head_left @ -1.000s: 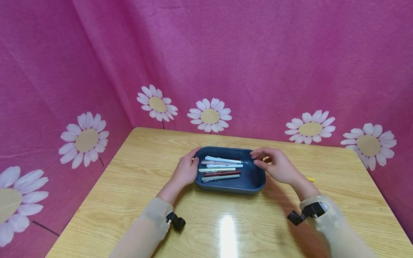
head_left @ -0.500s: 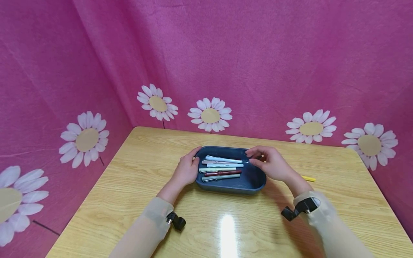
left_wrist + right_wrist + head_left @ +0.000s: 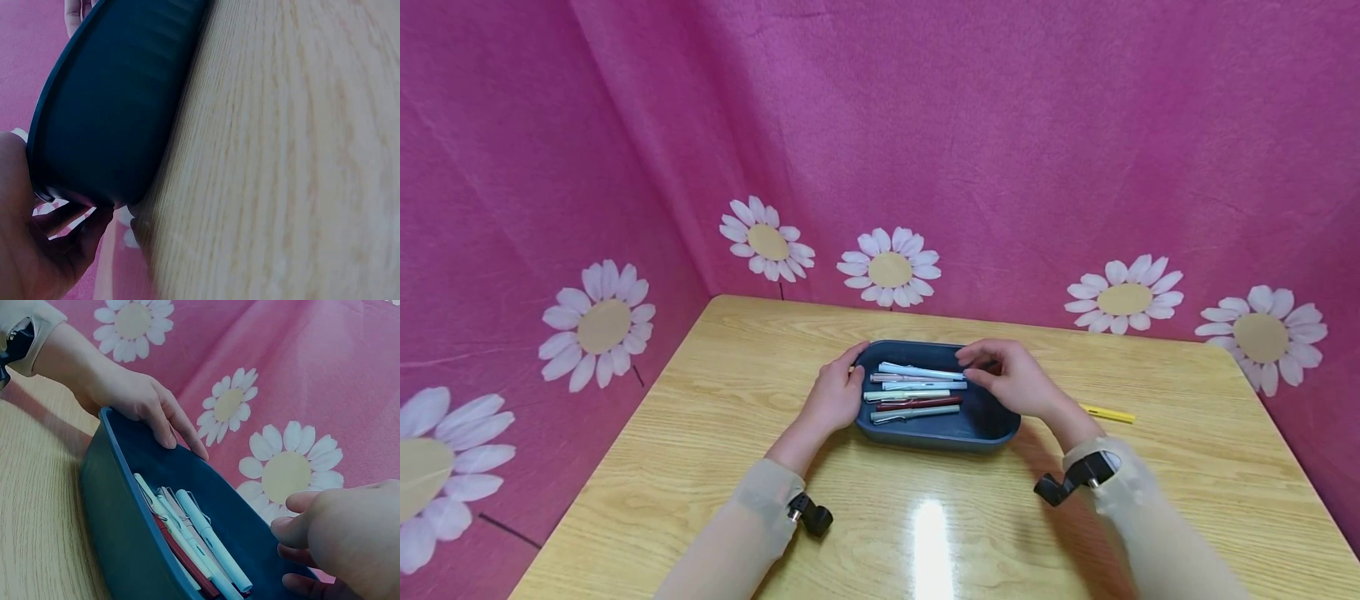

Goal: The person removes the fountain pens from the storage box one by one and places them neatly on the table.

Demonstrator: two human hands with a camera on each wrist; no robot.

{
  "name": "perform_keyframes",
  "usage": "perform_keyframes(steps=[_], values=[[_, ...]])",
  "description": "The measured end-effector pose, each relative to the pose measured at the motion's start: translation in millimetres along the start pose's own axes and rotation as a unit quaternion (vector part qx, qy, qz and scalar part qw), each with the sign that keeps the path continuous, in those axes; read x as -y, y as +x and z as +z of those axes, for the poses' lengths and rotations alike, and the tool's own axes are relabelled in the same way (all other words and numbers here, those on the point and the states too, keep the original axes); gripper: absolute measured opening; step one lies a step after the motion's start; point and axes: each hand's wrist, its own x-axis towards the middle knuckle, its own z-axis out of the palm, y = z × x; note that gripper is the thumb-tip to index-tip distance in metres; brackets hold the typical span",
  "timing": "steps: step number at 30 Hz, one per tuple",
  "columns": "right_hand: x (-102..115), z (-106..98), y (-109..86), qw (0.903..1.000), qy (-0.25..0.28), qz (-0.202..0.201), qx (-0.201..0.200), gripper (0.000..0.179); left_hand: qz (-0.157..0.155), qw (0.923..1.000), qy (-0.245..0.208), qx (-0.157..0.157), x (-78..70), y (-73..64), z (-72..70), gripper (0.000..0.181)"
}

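A dark blue rectangular bin (image 3: 983, 427) with rounded corners stands on the table, several pens lying side by side in it. My left hand (image 3: 830, 400) grips the bin's left end, thumb at the rim and fingers against the outer wall in the left wrist view. Over the right part of the bin, my right hand (image 3: 1017, 382) has its fingers loosely bent, with a gap between thumb and fingers. Its fingertips are right by the end of the rearmost light blue pen (image 3: 917, 370). A cream pen (image 3: 907, 396), a dark red pen (image 3: 925, 403) and a grey pen (image 3: 917, 412) lie nearer the front.
A yellow pen (image 3: 1110, 414) lies on the wooden table (image 3: 760, 350) to the right of the bin, partly behind my right forearm. Pink cloth (image 3: 1000, 167) printed with daisies hangs along the back and left of the table.
My right hand has moved left over the bin, toward the light blue pen's end. More of the yellow pen shows. My left hand and the bin have stayed in place.
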Motion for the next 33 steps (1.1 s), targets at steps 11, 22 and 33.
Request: perform_keyframes(steps=[11, 22, 33], values=[[-3.5, 11.3, 13.4, 0.9998, -0.001, 0.006, 0.02, 0.026, -0.014, 0.9999, -0.006, 0.001, 0.1, -0.8, -0.7, 0.047], [-1.5, 18.5, 23.9, 0.9993, -0.011, 0.013, 0.033, 0.025, -0.02, 0.9998, -0.005, 0.002, -2.6, -1.6, -1.7, 0.048], [-2.5, 31.3, 34.4, 0.9984, -0.032, 0.01, 0.046, 0.025, -0.017, 0.9998, -0.004, 0.002, -0.8, -1.4, -0.1, 0.047]])
